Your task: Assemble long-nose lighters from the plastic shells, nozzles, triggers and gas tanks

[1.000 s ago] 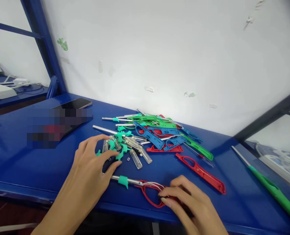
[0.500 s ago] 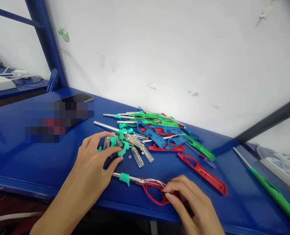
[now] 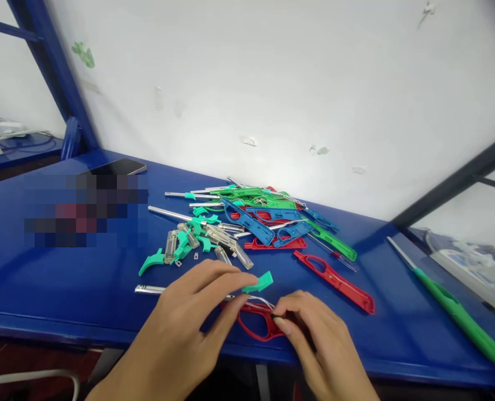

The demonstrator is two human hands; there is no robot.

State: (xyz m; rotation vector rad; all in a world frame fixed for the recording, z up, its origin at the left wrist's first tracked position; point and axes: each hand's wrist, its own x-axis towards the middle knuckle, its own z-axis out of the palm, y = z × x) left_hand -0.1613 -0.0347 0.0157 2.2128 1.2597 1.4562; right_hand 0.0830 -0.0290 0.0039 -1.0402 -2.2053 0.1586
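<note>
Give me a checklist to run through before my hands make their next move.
1. Curved turquoise plastic piece pinched in the left hand: ok.
2. Small black part in the right hand's fingertips: ok.
3. Turquoise piece seated in the looped red plastic shell: not ok, it is held off the loop.
4. Silver metal tube seated in that shell: cannot tell, the left hand covers part of it.
5. Thin white wires fully tucked in: cannot tell, fingers hide their ends.
</note>
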